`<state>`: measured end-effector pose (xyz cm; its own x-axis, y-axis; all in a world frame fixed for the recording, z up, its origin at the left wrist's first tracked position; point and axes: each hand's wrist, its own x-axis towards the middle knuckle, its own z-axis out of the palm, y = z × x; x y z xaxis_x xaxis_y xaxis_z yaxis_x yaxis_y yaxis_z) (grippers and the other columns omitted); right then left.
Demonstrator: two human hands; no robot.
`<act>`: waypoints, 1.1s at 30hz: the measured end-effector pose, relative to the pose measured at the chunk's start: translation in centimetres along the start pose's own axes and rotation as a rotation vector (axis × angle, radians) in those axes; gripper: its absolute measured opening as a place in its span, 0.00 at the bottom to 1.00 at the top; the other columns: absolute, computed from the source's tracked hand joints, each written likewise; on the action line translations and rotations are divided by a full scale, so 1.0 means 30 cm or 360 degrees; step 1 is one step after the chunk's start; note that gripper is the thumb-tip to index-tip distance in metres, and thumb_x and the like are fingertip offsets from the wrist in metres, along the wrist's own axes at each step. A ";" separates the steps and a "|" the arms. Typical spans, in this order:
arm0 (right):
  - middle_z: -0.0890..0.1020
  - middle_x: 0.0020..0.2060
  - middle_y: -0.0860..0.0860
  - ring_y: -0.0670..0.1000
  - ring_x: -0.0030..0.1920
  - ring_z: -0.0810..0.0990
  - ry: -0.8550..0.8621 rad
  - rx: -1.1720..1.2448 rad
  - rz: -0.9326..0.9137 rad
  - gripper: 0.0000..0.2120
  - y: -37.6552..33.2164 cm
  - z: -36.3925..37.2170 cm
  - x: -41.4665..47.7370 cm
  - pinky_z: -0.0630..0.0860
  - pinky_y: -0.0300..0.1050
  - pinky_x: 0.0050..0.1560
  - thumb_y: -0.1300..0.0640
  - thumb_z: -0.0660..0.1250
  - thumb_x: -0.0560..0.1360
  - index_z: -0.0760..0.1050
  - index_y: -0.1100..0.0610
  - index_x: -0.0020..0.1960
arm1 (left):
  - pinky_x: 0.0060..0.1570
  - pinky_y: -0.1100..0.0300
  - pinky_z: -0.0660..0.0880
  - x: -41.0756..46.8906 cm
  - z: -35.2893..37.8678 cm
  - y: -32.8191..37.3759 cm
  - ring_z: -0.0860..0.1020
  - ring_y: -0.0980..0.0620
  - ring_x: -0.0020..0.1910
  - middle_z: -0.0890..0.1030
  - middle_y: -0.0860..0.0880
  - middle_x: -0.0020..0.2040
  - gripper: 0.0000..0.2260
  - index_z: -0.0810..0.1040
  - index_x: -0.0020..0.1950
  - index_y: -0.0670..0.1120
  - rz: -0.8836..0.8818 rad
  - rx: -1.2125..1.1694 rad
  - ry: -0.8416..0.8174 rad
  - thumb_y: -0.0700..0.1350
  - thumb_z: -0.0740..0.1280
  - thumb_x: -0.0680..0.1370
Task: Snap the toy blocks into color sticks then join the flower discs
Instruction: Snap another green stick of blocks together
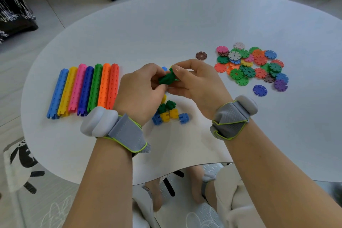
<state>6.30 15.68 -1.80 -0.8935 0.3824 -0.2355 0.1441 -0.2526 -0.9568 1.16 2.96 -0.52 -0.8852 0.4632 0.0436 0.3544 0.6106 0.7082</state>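
Observation:
Both hands meet above the middle of the white table [185, 29]. My left hand [138, 92] and my right hand [196, 83] each pinch one end of a short dark green block stick [166, 78]. Under the hands lies a small heap of loose blocks [169, 113] in dark green, yellow and blue. Several finished colour sticks [87, 89] lie side by side at the left: blue, yellow, pink, dark blue, green, orange, red. A pile of flower discs [251, 65] in many colours lies at the right.
A single brown disc [201, 55] sits apart from the pile, and a blue disc [260, 90] lies at its near edge. The table's front edge curves inward near my lap. White and dark furniture stand on the floor beyond the table.

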 end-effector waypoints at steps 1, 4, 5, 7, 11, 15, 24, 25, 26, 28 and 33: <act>0.83 0.45 0.62 0.58 0.44 0.85 -0.0005 -0.0007 -0.0005 0.04 -0.001 0.002 0.000 0.82 0.51 0.47 0.61 0.65 0.78 0.75 0.62 0.48 | 0.52 0.55 0.76 0.000 0.001 -0.001 0.80 0.53 0.46 0.82 0.52 0.46 0.09 0.78 0.53 0.49 -0.0003 0.0004 0.0002 0.41 0.68 0.74; 0.83 0.43 0.62 0.58 0.43 0.84 -0.0038 0.0008 -0.0003 0.03 -0.002 0.003 -0.002 0.82 0.48 0.46 0.63 0.66 0.77 0.76 0.63 0.48 | 0.51 0.58 0.76 0.001 -0.001 -0.005 0.80 0.53 0.46 0.81 0.53 0.46 0.09 0.78 0.53 0.49 -0.0017 0.0044 0.0038 0.41 0.68 0.74; 0.83 0.43 0.62 0.58 0.43 0.85 -0.0044 0.0015 -0.0003 0.03 -0.002 0.000 -0.002 0.82 0.48 0.46 0.64 0.66 0.77 0.76 0.64 0.48 | 0.52 0.59 0.76 0.000 -0.002 -0.005 0.80 0.53 0.46 0.81 0.53 0.47 0.10 0.78 0.55 0.49 -0.0014 0.0058 0.0044 0.42 0.68 0.74; 0.83 0.45 0.62 0.58 0.44 0.85 -0.0046 0.0008 -0.0004 0.04 -0.001 -0.006 -0.002 0.82 0.49 0.47 0.64 0.66 0.76 0.77 0.65 0.49 | 0.55 0.57 0.75 -0.002 -0.002 -0.005 0.80 0.52 0.48 0.82 0.51 0.51 0.14 0.78 0.59 0.49 0.0025 0.0063 0.0048 0.41 0.68 0.74; 0.84 0.45 0.61 0.57 0.44 0.85 -0.0104 0.0059 0.0010 0.04 -0.008 -0.018 -0.004 0.82 0.46 0.46 0.67 0.66 0.75 0.78 0.63 0.49 | 0.56 0.52 0.75 -0.005 -0.001 -0.009 0.80 0.49 0.50 0.83 0.49 0.53 0.15 0.80 0.60 0.49 0.0133 0.0080 0.0031 0.42 0.67 0.74; 0.84 0.42 0.58 0.55 0.44 0.85 -0.0112 0.0154 0.0040 0.04 -0.009 -0.024 -0.002 0.81 0.44 0.46 0.68 0.66 0.75 0.78 0.64 0.49 | 0.54 0.50 0.76 -0.005 -0.004 -0.010 0.81 0.48 0.48 0.83 0.48 0.50 0.13 0.81 0.58 0.48 0.0139 0.0038 0.0069 0.43 0.67 0.74; 0.84 0.43 0.60 0.55 0.42 0.85 -0.0098 0.0024 0.0027 0.05 -0.007 -0.030 0.001 0.82 0.45 0.45 0.67 0.67 0.74 0.79 0.64 0.50 | 0.54 0.50 0.75 0.000 -0.005 -0.006 0.79 0.46 0.47 0.83 0.46 0.49 0.12 0.81 0.57 0.46 0.0167 0.0154 0.0073 0.40 0.68 0.74; 0.84 0.43 0.61 0.55 0.43 0.85 -0.0091 -0.0015 0.0020 0.05 -0.005 -0.030 0.003 0.82 0.45 0.46 0.66 0.68 0.74 0.79 0.64 0.50 | 0.53 0.50 0.75 -0.001 -0.005 -0.004 0.79 0.47 0.46 0.83 0.46 0.48 0.12 0.81 0.57 0.46 0.0172 0.0173 0.0071 0.41 0.68 0.74; 0.84 0.43 0.60 0.56 0.43 0.85 -0.0090 -0.0043 0.0016 0.05 -0.006 -0.033 0.004 0.82 0.46 0.46 0.66 0.68 0.74 0.80 0.63 0.50 | 0.53 0.51 0.75 -0.001 -0.005 -0.002 0.79 0.47 0.46 0.83 0.46 0.48 0.12 0.81 0.57 0.46 0.0180 0.0186 0.0067 0.41 0.68 0.74; 0.84 0.42 0.59 0.55 0.42 0.85 -0.0099 -0.0046 0.0020 0.05 -0.006 -0.034 0.006 0.82 0.46 0.46 0.65 0.68 0.75 0.80 0.63 0.50 | 0.52 0.52 0.74 -0.001 -0.003 0.002 0.78 0.47 0.46 0.83 0.47 0.48 0.12 0.81 0.56 0.47 0.0200 0.0200 0.0064 0.41 0.68 0.74; 0.84 0.43 0.60 0.56 0.42 0.85 -0.0067 -0.0027 0.0004 0.06 -0.008 -0.027 0.008 0.82 0.46 0.44 0.66 0.67 0.75 0.79 0.65 0.51 | 0.52 0.51 0.75 0.001 0.002 0.005 0.79 0.47 0.47 0.83 0.48 0.48 0.11 0.82 0.55 0.47 0.0182 0.0178 0.0118 0.41 0.69 0.73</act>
<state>6.41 16.54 -1.75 -0.9103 0.3437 -0.2308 0.1531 -0.2383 -0.9590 1.22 3.11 -0.46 -0.8555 0.4877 0.1740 0.4817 0.6262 0.6131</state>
